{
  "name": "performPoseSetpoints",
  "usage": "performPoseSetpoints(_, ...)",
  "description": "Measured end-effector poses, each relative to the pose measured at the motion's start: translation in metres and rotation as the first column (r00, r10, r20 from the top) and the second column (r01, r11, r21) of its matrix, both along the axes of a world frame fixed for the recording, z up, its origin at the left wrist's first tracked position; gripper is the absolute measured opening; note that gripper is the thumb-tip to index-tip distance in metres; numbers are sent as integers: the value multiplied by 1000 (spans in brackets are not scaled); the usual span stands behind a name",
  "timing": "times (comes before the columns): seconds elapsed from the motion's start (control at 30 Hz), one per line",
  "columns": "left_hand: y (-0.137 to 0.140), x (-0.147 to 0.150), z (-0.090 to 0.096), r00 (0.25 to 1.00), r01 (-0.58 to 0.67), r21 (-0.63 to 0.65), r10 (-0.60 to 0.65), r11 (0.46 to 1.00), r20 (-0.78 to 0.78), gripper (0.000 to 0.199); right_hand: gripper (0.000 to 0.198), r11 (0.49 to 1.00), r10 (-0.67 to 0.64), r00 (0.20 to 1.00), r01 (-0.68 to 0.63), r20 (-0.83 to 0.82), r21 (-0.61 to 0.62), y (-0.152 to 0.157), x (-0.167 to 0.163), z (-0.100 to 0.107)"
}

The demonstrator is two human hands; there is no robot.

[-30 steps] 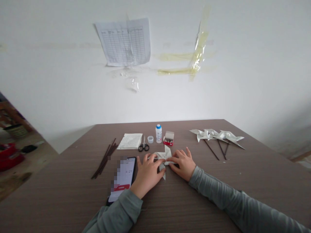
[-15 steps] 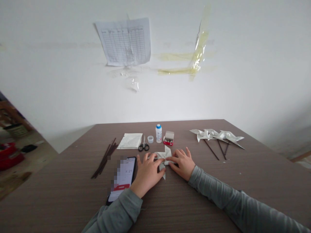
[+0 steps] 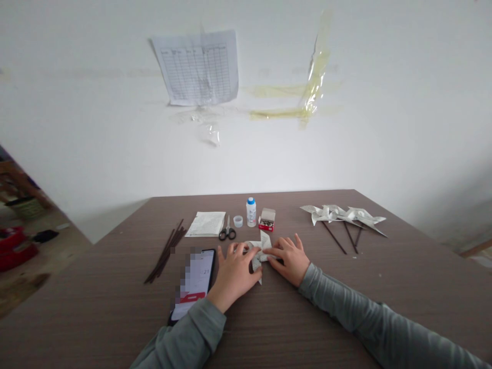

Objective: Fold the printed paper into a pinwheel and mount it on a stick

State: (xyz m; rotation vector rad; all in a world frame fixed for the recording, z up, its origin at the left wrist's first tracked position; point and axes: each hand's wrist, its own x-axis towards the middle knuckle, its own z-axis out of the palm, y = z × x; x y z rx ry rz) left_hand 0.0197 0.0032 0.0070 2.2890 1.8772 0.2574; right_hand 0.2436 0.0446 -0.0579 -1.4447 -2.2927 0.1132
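Paper pinwheel (image 3: 265, 240): on the desk (image 3: 307, 328), near its middle, directly under the fingers of both hands; white printed paper, its blades partly covered.
Left hand (image 3: 235, 272): fingers and thumb spread over the left and near side of the pinwheel, tips resting on the paper.
Right hand (image 3: 290, 260): index finger at the pinwheel's centre, thumb close below it on the right-hand blade; whether the two pinch the paper, I cannot tell.
Phone (image 3: 195, 277): lying face up just left of the left hand, screen lit, part of it pixelated.
Dark sticks (image 3: 167, 251): a loose bundle, left of the phone and slanting away.
Square paper (image 3: 205, 224): flat beyond the phone.
Scissors (image 3: 227, 233): just right of that paper, black handles toward the person.
Small cup (image 3: 238, 221): clear, between scissors and bottle.
Bottle (image 3: 251, 214): white with a blue cap, upright.
Red box (image 3: 266, 221): lid up, small shiny bits inside, beside the bottle.
Other pinwheels (image 3: 340, 213): overlapping at the far right, dark sticks pointing toward the person.
Wall sheet (image 3: 200, 69): a printed table, hung above the desk.
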Motion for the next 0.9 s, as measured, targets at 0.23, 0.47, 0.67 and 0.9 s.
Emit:
performPoseSetpoints(0.23, 1, 0, 1, 1000, 8, -9, -8, 1000, -11, 56, 39, 999, 2, 999, -1, 35, -37, -3, -4, 10)
performPoseSetpoints(0.47, 1, -3, -2, 1000, 20, -2, -20, 1000, -4, 55, 38, 998, -52, 997, 54, 54, -43, -5, -9, 13)
performPoseSetpoints(0.67, -1, 0, 3, 1000, 2, 1, -1, 1000, -18, 44, 40, 997, -28, 999, 30, 45, -64, -5, -8, 15)
performPoseSetpoints(0.9, -1, 1, -3, 999, 0, 36, 2, 999, -40, 46, 44, 997, -14, 999, 16, 30, -71, -4, -6, 13)
